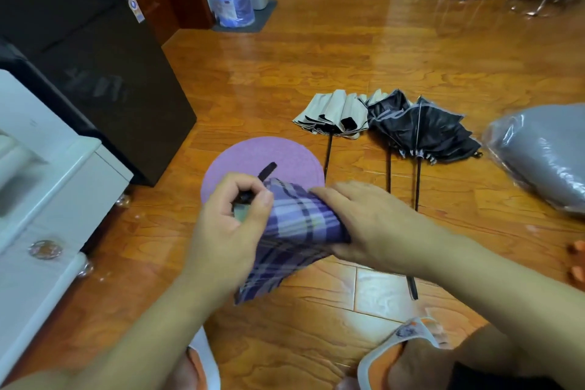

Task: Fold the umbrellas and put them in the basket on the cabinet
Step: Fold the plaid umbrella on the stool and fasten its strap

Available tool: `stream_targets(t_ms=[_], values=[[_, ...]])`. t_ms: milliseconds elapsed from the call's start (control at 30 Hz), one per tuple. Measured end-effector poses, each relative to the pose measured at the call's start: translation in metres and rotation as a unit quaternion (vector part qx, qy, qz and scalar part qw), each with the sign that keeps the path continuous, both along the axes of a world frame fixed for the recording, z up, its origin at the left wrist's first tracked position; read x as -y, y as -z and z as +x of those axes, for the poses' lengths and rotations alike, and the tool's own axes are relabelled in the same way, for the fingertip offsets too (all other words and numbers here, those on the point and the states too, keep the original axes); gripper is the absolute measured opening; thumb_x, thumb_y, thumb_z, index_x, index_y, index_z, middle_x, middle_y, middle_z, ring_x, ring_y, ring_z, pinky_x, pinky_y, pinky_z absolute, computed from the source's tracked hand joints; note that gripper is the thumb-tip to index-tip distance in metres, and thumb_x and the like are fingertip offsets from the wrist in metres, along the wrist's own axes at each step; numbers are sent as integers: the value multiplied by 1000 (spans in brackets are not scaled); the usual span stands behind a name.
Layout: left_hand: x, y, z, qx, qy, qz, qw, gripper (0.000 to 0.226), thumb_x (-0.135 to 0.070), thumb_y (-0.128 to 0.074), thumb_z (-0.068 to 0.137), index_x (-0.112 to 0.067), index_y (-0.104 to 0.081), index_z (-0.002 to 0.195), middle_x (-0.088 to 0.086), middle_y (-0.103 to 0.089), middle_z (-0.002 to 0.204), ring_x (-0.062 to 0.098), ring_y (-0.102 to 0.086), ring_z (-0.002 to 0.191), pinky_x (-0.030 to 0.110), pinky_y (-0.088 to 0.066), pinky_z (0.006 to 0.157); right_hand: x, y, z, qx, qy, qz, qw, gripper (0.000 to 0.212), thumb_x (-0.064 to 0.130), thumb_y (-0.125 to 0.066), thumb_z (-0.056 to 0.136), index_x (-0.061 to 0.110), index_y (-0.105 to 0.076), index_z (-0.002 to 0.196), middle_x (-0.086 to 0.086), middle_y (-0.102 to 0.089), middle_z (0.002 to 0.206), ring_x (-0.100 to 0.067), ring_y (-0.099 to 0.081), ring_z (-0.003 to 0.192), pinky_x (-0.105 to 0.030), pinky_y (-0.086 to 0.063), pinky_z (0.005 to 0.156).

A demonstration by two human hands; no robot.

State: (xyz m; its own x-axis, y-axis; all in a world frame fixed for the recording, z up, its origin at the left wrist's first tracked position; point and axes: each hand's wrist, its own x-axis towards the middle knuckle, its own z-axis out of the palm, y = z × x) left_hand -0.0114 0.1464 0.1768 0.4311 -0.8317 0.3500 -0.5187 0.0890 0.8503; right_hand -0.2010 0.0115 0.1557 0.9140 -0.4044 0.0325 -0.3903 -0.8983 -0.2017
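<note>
Purple plaid umbrella (pixel 294 231) gripped by right hand (pixel 373 225), strap (pixel 267 170) end pinched by left hand (pixel 231 225), fingers curled, two umbrellas (pixel 380 120) laid on floor (pixel 316 57) beyond.

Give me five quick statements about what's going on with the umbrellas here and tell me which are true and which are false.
1. Both hands are on the purple plaid umbrella. True: the left hand pinches its end and the right hand wraps its canopy.
2. The beige umbrella is already rolled tight. False: its canopy lies loose on the floor.
3. The black umbrella lies right of the beige one. True.
4. A basket stands beside the umbrellas. False: no basket is in view.
5. A round purple mat lies on the floor beyond the hands. True.
</note>
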Motion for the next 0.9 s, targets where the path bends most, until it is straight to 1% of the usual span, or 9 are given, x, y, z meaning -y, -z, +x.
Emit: stream_targets(t_ms=[67,167,233,300,367,467,600,733,900], values=[[-4,2,-2,58,56,-19,997,8,-22,-59,97,-26,-56,90,-14,-57,89,3,-58,86,15,-42,78,2,0,1,19,3,5,1000,53,53,-64,84,25,-50,127,6,-66,106,-20,-62,93,-37,-51,76],[-3,11,8,124,80,-22,989,11,-32,-54,97,-25,-58,105,-14,-53,99,7,-56,94,17,-42,82,4,3,-2,76,19,-86,993,29,31,-74,77,18,-57,96,3,-60,76,-24,-57,66,-34,-40,52],[-2,16,14,111,35,35,993,25,-46,-54,94,-29,-59,112,-15,-53,106,6,-57,97,12,-41,83,10,6,-5,100,56,-170,979,24,14,-74,71,14,-58,89,-1,-56,72,-28,-54,64,-36,-37,54],[1,18,17,48,11,136,989,30,-57,-59,91,-31,-63,105,-5,-63,95,11,-60,80,18,-46,72,16,7,-7,104,77,-233,964,20,7,-71,76,14,-56,88,-3,-52,71,-30,-51,65,-39,-36,58],[4,18,18,-95,44,216,971,26,-48,-62,98,-22,-65,100,8,-67,77,20,-59,61,33,-47,63,17,10,-9,106,84,-273,952,16,2,-66,82,13,-56,88,-4,-51,71,-30,-51,65,-40,-36,62],[4,18,21,-248,80,204,944,15,-20,-63,96,-8,-63,104,22,-67,77,27,-59,63,34,-49,59,11,16,-8,91,85,-274,954,16,4,-65,85,13,-58,95,-5,-54,75,-31,-54,69,-40,-38,65],[2,22,21,-234,119,117,958,24,-3,-69,91,-8,-59,113,14,-70,92,19,-70,78,28,-58,74,18,12,-9,19,59,-136,989,37,32,-74,79,21,-55,109,1,-59,86,-27,-60,78,-39,-44,63],[-4,28,21,-124,183,81,972,40,0,-67,87,-29,-68,114,-8,-69,121,11,-65,118,22,-51,99,21,1,-18,-65,6,51,997,39,54,-64,82,32,-46,109,9,-63,91,-21,-60,80,-35,-39,61],[-4,30,20,-141,171,166,961,44,2,-64,91,-38,-60,109,-12,-68,124,16,-67,118,37,-52,104,24,12,-17,7,49,-156,986,24,21,-68,73,19,-52,91,3,-57,76,-26,-56,66,-33,-34,53]])
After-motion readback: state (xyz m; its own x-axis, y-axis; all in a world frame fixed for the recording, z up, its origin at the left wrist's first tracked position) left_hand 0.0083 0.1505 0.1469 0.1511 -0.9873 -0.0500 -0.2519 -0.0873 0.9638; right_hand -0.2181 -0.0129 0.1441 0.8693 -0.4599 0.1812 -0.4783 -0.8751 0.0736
